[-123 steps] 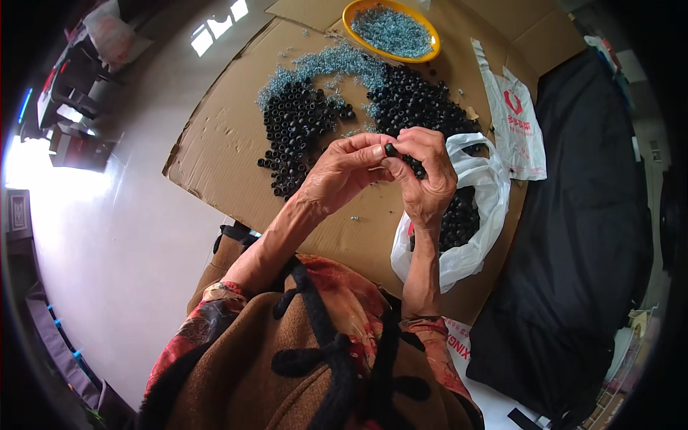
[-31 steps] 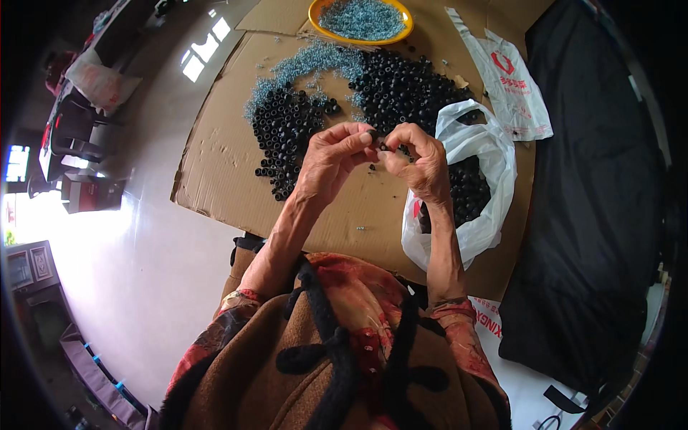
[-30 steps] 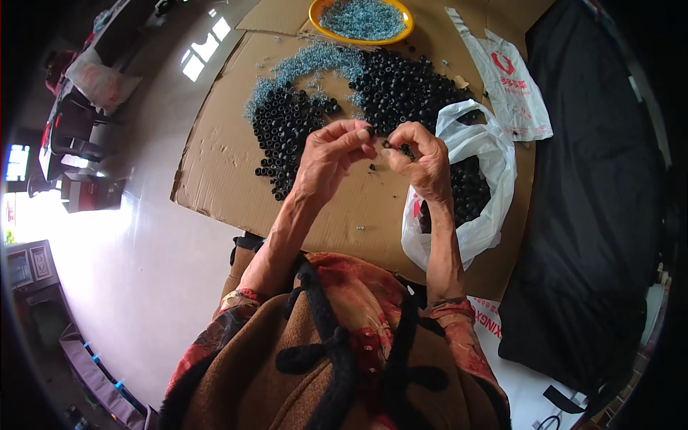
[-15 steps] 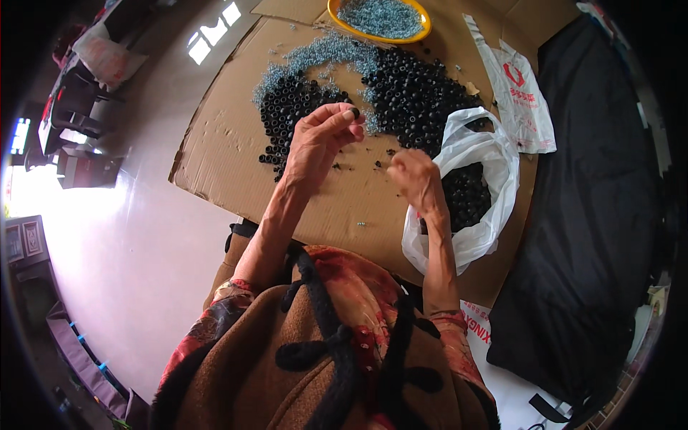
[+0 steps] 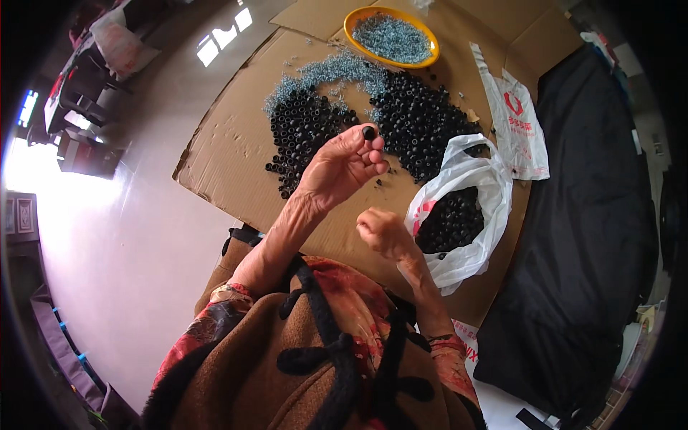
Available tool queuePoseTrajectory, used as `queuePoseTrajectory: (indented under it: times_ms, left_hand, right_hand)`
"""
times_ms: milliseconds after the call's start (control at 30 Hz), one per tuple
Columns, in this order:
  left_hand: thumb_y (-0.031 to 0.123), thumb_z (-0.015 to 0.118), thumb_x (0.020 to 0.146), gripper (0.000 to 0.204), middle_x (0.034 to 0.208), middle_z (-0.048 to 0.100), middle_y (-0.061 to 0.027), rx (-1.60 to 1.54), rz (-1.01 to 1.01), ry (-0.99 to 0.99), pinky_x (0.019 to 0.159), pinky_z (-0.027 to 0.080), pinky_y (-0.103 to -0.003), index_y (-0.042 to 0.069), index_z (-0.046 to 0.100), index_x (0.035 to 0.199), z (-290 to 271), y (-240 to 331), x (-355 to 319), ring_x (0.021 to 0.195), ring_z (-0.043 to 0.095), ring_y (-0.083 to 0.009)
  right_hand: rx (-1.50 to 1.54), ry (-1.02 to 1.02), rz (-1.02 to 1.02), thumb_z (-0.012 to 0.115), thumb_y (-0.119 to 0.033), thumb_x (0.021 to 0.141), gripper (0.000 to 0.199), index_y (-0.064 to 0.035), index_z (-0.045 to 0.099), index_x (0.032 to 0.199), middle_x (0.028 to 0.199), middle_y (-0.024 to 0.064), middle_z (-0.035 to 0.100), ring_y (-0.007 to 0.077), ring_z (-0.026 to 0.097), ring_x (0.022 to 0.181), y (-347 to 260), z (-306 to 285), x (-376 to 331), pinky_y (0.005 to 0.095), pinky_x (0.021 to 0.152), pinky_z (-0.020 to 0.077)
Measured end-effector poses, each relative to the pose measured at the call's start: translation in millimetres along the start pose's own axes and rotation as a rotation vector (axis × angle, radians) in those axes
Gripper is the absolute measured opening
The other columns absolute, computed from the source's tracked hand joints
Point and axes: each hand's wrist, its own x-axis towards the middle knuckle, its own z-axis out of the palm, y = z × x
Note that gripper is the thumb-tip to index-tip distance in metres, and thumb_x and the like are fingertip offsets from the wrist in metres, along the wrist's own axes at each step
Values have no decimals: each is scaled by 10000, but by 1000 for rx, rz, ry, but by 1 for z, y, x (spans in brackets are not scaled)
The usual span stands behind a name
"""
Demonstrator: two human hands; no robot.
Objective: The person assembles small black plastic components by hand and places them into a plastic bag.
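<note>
Right hand: the right hand (image 5: 382,231) is nearest, curled into a loose fist over the bare cardboard; whether it holds anything inside I cannot tell.
Left hand: the left hand (image 5: 342,163) is raised a little farther out, thumb and fingertips pinching one small black cap (image 5: 368,132) (a short hollow cylinder, open end up).
White bag: just right of the right hand, a white plastic bag (image 5: 467,251) lies open, partly filled with black pieces like the one held.
Loose piles: farther out, two heaps of black caps (image 5: 416,118) lie on the sheet, with a drift of small grey metal pieces (image 5: 326,72) along their far-left edge.
Bowl: at the far edge, a yellow bowl (image 5: 358,16) holds more grey pieces.
Progress: judging by the bag's fill against the heaps, a fair share looks dealt with, yet much more remains loose.
Surface: flattened brown cardboard sheet (image 5: 226,158) laid on the floor; a second, flat white bag (image 5: 514,118) on its right side and a dark cloth (image 5: 588,236) beyond that.
Room: pale glossy floor (image 5: 122,236) on the left, with furniture and a bright window glare at the far left.
</note>
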Motion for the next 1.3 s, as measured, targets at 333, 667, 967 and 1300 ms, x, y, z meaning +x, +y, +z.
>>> queuePoseTrajectory:
  times_ms: [333,667,967,1300]
  left_hand:
    - [178,542,868,224,880,609,-57,-78,-52,133,770,432,-319,44,550,1048,18,-11,-3,754,542,-150]
    - [116,561,860,156,853,610,-61,41,26,149,727,488,-314,11,572,975,16,-19,0,736,578,-148]
    - [105,551,868,162,817,604,-54,318,90,179,737,490,-316,-8,567,983,24,-12,1,721,579,-140]
    - [129,510,892,158,874,607,-54,49,120,110,788,482,-308,15,550,994,28,5,13,813,586,-146]
  right_hand:
    - [663,586,224,613,49,749,76,16,591,814,808,54,589,113,574,712,-41,-125,53,218,656,463]
    - [212,581,11,637,41,738,118,5,611,847,771,64,603,128,575,695,-50,-124,83,227,645,449]
    - [567,309,217,649,29,728,90,-4,614,805,745,46,602,117,568,681,-40,-145,88,225,623,442]
    - [87,509,-132,613,20,754,243,-32,631,990,894,87,602,185,593,779,-36,-127,111,267,689,469]
